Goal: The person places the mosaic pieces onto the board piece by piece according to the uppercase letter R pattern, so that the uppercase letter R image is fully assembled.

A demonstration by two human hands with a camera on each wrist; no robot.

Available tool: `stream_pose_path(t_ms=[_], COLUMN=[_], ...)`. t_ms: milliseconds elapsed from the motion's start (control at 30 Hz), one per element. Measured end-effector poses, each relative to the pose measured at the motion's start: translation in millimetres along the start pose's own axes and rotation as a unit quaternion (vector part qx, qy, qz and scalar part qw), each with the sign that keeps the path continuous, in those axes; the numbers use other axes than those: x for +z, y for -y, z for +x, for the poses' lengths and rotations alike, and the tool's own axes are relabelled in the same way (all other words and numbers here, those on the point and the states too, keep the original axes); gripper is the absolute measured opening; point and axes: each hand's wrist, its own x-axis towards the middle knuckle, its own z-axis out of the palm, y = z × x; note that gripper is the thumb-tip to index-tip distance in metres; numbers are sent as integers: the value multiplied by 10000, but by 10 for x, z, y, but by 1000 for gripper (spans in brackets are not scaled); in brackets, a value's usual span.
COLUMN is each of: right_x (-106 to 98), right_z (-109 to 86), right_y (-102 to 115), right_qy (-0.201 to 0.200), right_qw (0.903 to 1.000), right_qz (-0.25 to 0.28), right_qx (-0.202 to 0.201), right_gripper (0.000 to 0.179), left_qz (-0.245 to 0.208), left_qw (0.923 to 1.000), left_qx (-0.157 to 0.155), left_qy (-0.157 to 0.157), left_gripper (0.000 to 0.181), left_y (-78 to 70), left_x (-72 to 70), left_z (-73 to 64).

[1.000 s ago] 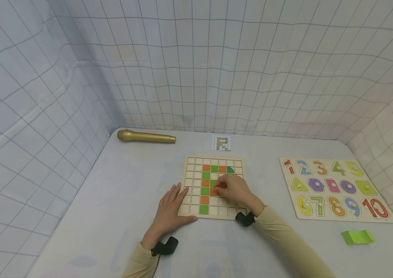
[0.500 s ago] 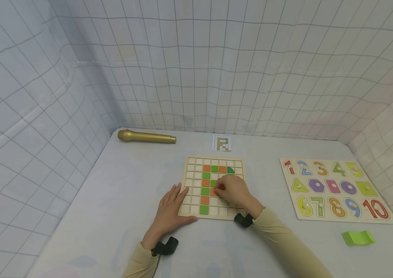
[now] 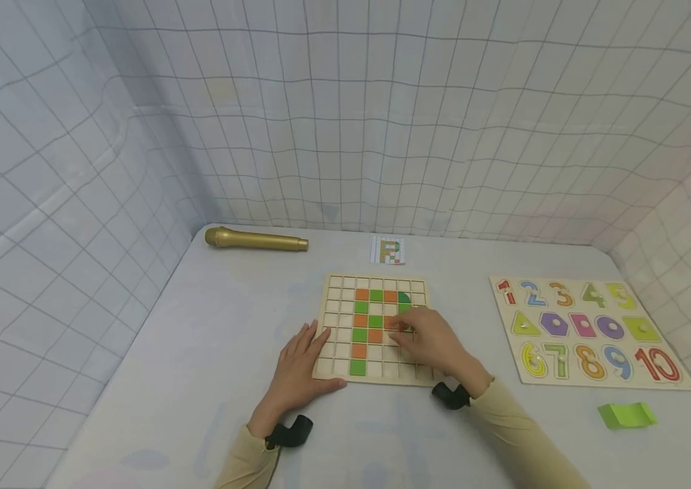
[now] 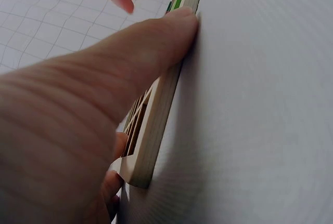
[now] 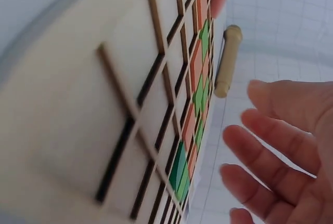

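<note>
A wooden grid board [image 3: 342,348] lies flat, with orange and green square tiles set in its cells. A dark green rounded piece [image 3: 404,297] sits near the upper right. My left hand [image 3: 299,367] rests spread at the board's left front corner; in the left wrist view its thumb [image 4: 156,42] lies along the front edge. My right hand [image 3: 434,339] hovers over the board's right half, beside an orange tile [image 3: 375,336]. In the right wrist view its fingers [image 5: 250,151] are loosely bent, apart from the tiles, with nothing between them. It partly hides the right-hand cells.
A small pattern card [image 3: 387,250] lies behind the board. To its left is a gold toy microphone [image 3: 256,240]. At the right lie a number-and-shape puzzle board [image 3: 586,331] and a bright green curved block [image 3: 627,415]. Grid-patterned cloth walls surround the table.
My right hand has let go of the orange tile, which stays in its cell. The hand has shifted right with its fingertips parted. My left hand has stayed in place.
</note>
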Motion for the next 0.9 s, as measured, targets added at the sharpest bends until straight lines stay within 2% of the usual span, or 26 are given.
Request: stream_pose_path(t_ms=[233,500,667,900], right_x=[-120,-241,-300,-323], right_z=[-329,-663,-830,-1031], right_y=[-161,-320,-374,-426], right_qy=[-858,-1390,-1544,-1380], right_qw=[9960,9901,9877,9894], right_qz=[-17,-109,-232,-316], right_qx=[-240,-145,-24,326], right_gripper=[29,29,30,36], left_qz=[16,4,29,23], left_qw=[10000,10000,10000,10000], left_qx=[-26,45,63,23], left_qy=[11,-52,-53,-39], left_gripper=[95,95,96,95], left_y=[6,-1,-4,-12], left_x=[8,-5,-6,-6], left_z=[4,8,10,14])
